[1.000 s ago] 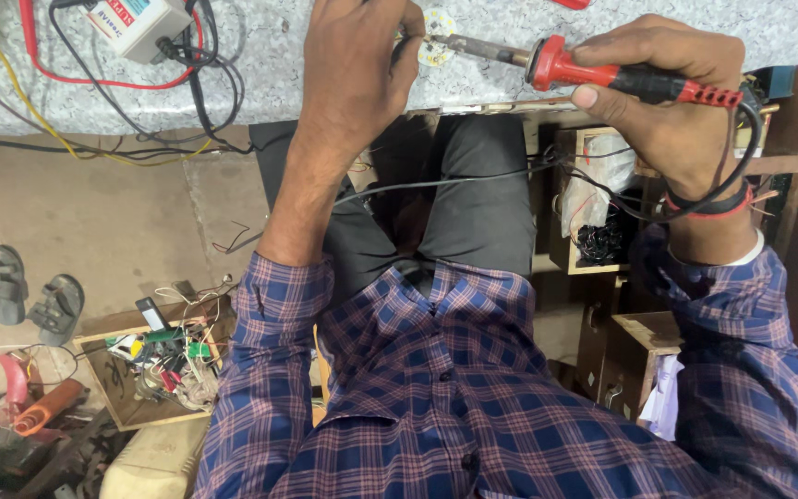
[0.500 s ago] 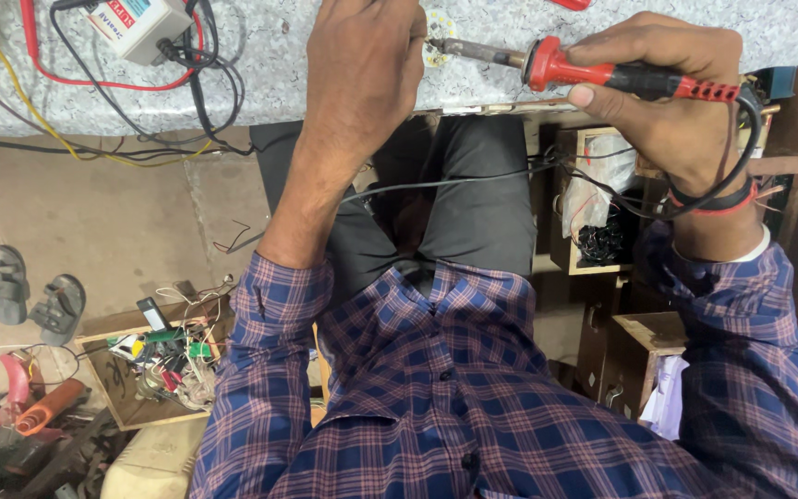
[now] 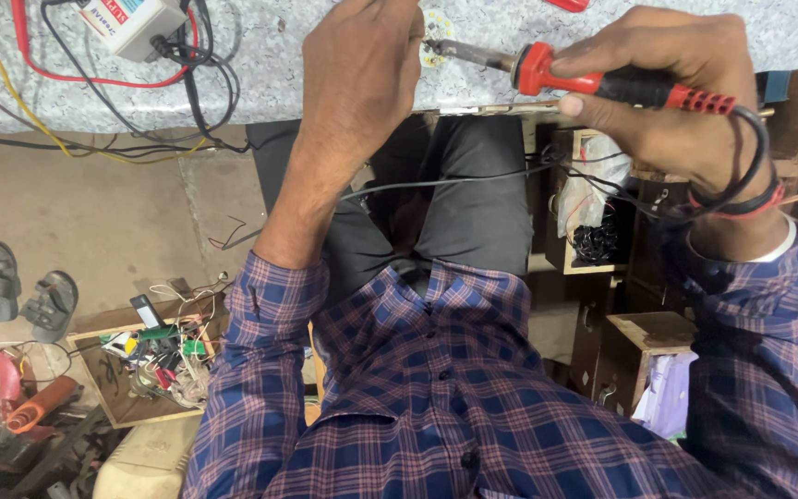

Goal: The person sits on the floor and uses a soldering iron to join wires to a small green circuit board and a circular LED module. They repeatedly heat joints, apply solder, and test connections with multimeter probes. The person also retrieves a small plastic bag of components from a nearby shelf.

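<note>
My right hand [image 3: 667, 88] grips a red-and-black soldering iron [image 3: 593, 79] by its handle. Its metal tip points left at a small round white board [image 3: 436, 42] on the grey speckled bench [image 3: 307, 74]. My left hand [image 3: 362, 74] rests knuckles-up over the bench edge, right beside that board. Its fingers are hidden past the top of the frame, so whether they pinch the board is unclear. The iron's black cord [image 3: 473, 180] loops from my right wrist across my lap.
A small white box [image 3: 131, 23] with red, black and yellow wires [image 3: 94, 79] sits at the bench's left. On the floor lie a pair of sandals [image 3: 20, 286], a wooden tray of wire scraps [image 3: 154, 356] and orange-handled tools [image 3: 34, 407]. Wooden shelves [image 3: 621, 342] stand at right.
The soldering iron's tip has edged slightly left, closer to the round board. My left hand stays in place over the bench edge.
</note>
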Demonstrator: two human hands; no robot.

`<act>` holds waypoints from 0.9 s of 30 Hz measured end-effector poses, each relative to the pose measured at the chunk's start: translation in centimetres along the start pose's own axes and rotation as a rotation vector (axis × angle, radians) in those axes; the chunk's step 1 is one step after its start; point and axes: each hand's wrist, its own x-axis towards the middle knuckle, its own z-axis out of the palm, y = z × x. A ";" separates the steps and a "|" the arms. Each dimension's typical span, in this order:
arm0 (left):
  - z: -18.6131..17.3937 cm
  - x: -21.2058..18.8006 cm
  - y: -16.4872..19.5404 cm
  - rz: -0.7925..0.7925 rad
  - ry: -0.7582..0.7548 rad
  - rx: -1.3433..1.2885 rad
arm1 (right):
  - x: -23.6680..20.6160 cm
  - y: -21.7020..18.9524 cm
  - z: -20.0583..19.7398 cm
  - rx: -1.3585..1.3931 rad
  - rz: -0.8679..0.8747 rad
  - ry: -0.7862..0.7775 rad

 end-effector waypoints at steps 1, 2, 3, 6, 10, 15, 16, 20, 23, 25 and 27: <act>-0.1 0.0 0.0 -0.002 0.002 0.008 | 0.0 0.0 0.1 -0.016 -0.035 -0.005; -0.1 0.1 0.0 0.002 0.000 -0.010 | 0.0 0.0 0.3 -0.040 -0.071 -0.006; -0.1 0.1 0.1 0.006 -0.003 -0.029 | -0.2 0.0 0.3 -0.043 -0.094 -0.006; -0.2 0.2 0.3 0.032 -0.020 -0.005 | -0.6 -0.2 0.3 -0.020 -0.122 0.003; -0.2 0.3 0.3 0.072 -0.052 0.056 | -1.2 -0.3 0.6 -0.029 -0.074 0.033; -0.2 0.2 0.5 0.148 -0.025 0.137 | -2.7 2.3 0.7 0.148 -0.031 0.135; -0.3 0.4 0.5 0.166 -0.009 0.136 | -3.5 3.2 0.4 0.190 -0.010 0.185; 0.0 0.4 0.5 0.143 -0.028 0.079 | -9.9 6.9 -1.5 0.393 0.200 0.568; 0.3 0.2 0.4 0.117 -0.039 0.085 | -14.3 10.6 -3.1 0.468 0.202 0.743; 0.6 0.0 0.3 0.122 -0.018 0.109 | -16.5 12.9 -4.2 0.393 0.248 0.820; 1.1 -0.1 0.3 0.061 -0.013 0.124 | -17.8 15.0 -5.5 0.288 0.373 0.956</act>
